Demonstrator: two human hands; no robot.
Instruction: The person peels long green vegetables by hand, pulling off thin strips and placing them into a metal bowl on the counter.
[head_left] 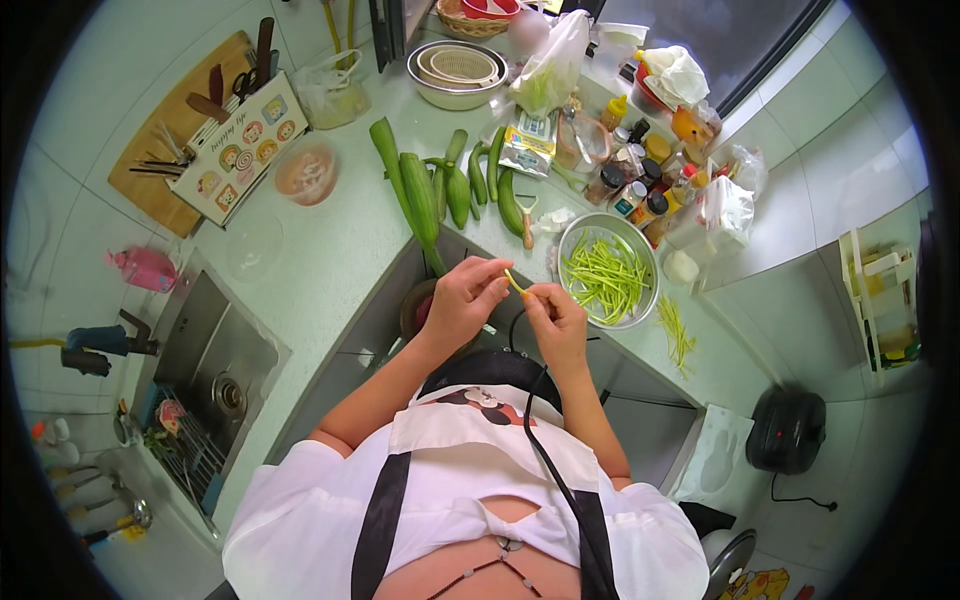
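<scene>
A: ok so where's that green stem (pixel 514 282)?
B: left hand (pixel 468 300) pinches one end, right hand (pixel 557 320) the other lol, left of the metal bowl (pixel 610 224)

hands (pixel 467 300) 2 (a pair) | stalk bowl (pixel 612 224) 1 | peeler (pixel 527 230) 1

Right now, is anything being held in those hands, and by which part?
Yes, a thin green stem. The left hand grips it near one end; the right hand pinches it near the other.
</scene>
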